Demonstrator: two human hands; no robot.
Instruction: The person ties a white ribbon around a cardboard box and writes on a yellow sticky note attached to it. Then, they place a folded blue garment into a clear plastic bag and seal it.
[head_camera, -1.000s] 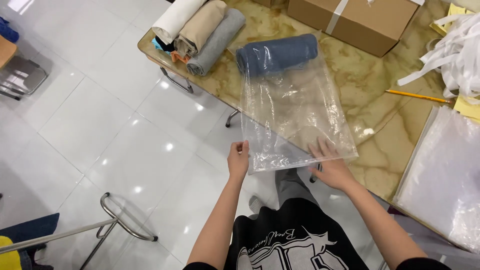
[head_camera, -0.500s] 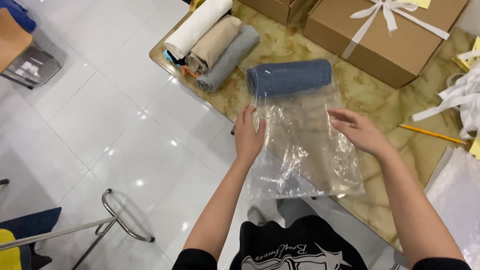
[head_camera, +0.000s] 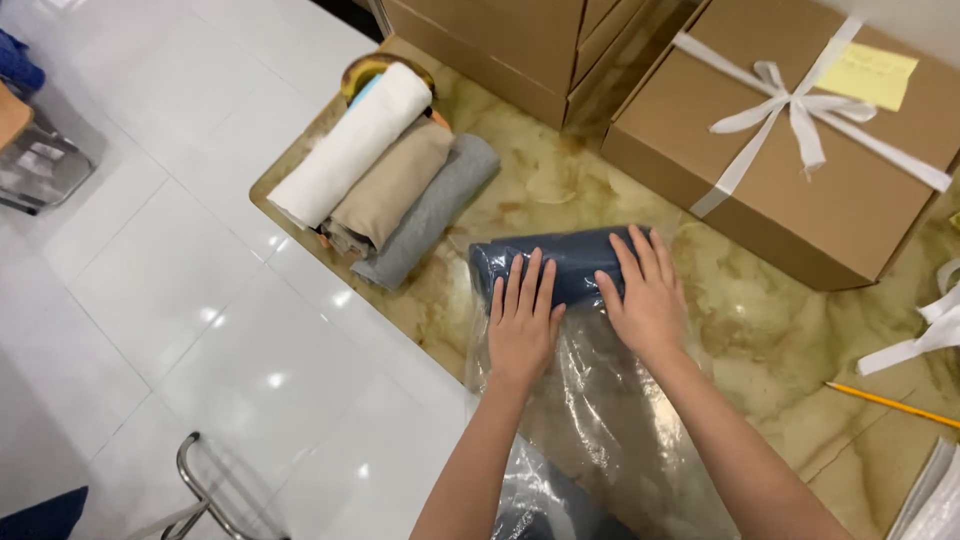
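A rolled dark blue cloth (head_camera: 575, 262) lies inside the far end of a clear plastic bag (head_camera: 610, 420) on a green marbled table (head_camera: 780, 340). My left hand (head_camera: 522, 318) presses flat on the roll's left part, fingers spread forward. Beside it, my right hand (head_camera: 648, 290) lies palm down on the roll's right part. Both hands rest on the bag film over the cloth. The bag's loose open end trails toward me and hangs over the table's near edge.
Three rolled cloths, white (head_camera: 352, 145), beige (head_camera: 392, 188) and grey (head_camera: 432, 212), lie at the table's left corner. Brown cardboard boxes (head_camera: 790, 150), one tied with white ribbon, stand behind. A yellow pencil (head_camera: 890, 403) lies at right. White tiled floor and a chrome frame (head_camera: 200, 490) are at left.
My hands let go of the bag's sides and moved forward onto the blue roll, pressing it down. The view has moved closer to the table.
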